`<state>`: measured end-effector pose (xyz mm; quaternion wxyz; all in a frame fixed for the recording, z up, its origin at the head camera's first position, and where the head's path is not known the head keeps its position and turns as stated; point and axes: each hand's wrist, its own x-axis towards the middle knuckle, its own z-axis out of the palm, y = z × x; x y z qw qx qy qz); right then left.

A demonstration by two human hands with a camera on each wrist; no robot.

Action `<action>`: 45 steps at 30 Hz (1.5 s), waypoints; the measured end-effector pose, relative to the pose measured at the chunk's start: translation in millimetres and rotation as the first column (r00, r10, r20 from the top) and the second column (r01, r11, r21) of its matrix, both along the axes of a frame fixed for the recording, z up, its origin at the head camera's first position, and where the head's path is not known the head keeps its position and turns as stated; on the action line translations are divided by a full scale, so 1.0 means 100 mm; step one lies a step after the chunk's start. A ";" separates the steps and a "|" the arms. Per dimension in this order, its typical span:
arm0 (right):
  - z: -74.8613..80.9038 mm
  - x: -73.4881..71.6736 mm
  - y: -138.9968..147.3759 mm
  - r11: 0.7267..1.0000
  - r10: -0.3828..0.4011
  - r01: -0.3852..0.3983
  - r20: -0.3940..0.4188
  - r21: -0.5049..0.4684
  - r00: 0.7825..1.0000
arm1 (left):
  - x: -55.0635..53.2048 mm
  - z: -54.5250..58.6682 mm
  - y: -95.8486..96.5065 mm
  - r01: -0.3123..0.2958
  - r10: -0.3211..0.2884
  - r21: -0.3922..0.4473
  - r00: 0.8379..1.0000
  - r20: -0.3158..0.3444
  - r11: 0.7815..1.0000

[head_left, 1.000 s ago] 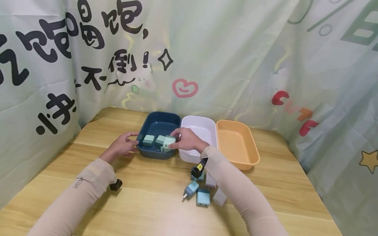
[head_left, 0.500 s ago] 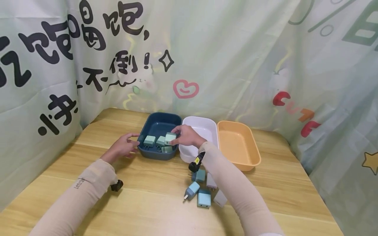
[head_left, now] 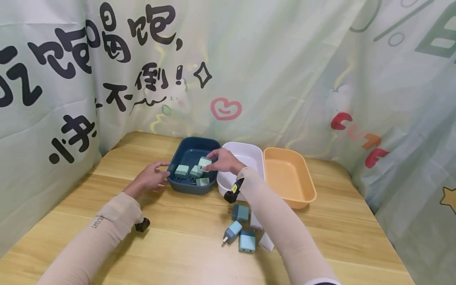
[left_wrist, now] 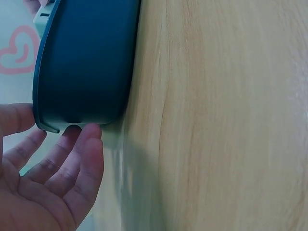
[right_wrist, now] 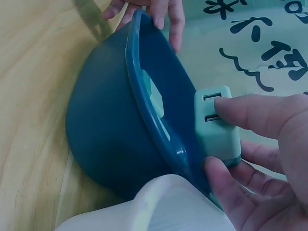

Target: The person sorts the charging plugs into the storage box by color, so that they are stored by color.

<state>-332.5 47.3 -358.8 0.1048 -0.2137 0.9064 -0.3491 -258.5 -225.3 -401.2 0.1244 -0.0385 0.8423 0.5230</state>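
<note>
My right hand [head_left: 226, 160] pinches a mint-green USB charger [right_wrist: 216, 126] between thumb and fingers, its two USB slots facing the thumb. It is over the right side of a dark blue bin [head_left: 194, 189]. Inside that bin lie several more mint-green chargers [head_left: 181, 171], some with prongs showing. My left hand [head_left: 151, 177] holds the bin's left edge: in the left wrist view the thumb is at the rim [left_wrist: 37, 103] and the other fingers [left_wrist: 89, 159] bend against the outer wall.
A white bin [head_left: 246, 148] and an orange bin [head_left: 309, 194] stand in a row right of the blue one. On the wooden table [head_left: 185, 245] in front lie blue chargers [head_left: 247, 241] and white chargers [head_left: 266, 241], partly behind the right forearm. A printed curtain [head_left: 270, 79] hangs behind.
The right hand has lifted the charger slightly up and toward the back of the blue bin, uncovering more of a charger lying below. The left hand stays at the bin's edge.
</note>
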 end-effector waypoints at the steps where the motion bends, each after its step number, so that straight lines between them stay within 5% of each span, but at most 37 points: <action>1: -0.01 -0.01 -0.01 1.000 -0.003 0.003 -0.003 -0.002 1.000 | 0.00 0.00 0.00 -0.002 0.002 -0.002 1.000 0.002 1.000; 22: -0.10 -0.14 -0.08 0.998 -0.038 0.043 -0.113 0.042 0.993 | 0.00 0.00 0.05 0.005 -0.005 0.032 1.000 -0.008 0.999; 45: -0.12 -0.18 -0.15 0.993 -0.110 0.114 -0.100 0.030 0.989 | 0.02 -0.01 0.02 -0.010 0.010 0.016 1.000 -0.025 1.000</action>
